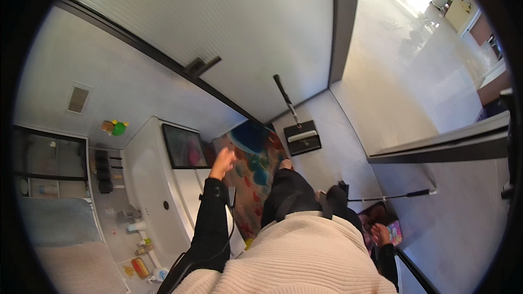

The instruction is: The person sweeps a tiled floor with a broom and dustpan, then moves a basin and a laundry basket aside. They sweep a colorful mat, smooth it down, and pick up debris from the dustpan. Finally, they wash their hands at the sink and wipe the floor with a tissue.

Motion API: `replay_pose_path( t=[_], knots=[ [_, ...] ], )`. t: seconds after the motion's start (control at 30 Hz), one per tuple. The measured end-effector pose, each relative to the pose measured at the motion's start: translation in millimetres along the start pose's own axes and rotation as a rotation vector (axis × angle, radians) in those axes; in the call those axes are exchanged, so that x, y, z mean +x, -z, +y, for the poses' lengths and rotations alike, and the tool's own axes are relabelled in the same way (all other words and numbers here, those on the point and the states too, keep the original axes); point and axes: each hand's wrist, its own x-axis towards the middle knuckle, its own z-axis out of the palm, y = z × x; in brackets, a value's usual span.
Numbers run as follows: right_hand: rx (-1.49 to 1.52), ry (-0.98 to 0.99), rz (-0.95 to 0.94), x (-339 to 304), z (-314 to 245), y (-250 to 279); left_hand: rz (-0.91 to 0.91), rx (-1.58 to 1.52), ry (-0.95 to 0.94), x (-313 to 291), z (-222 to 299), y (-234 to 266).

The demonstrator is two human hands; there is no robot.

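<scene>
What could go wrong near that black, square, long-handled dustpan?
The person in the cream ribbed sweater might trip over the black, square, long-handled dustpan near their foot. They might also knock the thin, black-gripped stick beside their dark-trousered leg. The red-and-blue patterned floor mat might slide if stepped on.

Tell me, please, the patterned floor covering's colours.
The floor covering is blue, teal, red and brownish; head view shows it best.

Left hand (222, 163) blurry; ribbed door (261, 27) cut off above.

Left hand (222, 164) out front, loosely curled; right hand (381, 234) beside the body.
</scene>
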Motion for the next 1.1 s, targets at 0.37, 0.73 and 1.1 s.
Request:
replay_pose_path(
  t=[0.37,0.73,1.1],
  knots=[
    [0.278,0.007,-0.090,-42,31,-180,0.393,0.012,-0.867,161,244,137],
    [0.335,0.061,-0.027,-106,2,-306,0.404,0.152,-0.653,172,273,147],
    [0.382,0.010,0.044,-102,52,-304,0.542,0.304,-0.665,202,293,174]
  ],
)
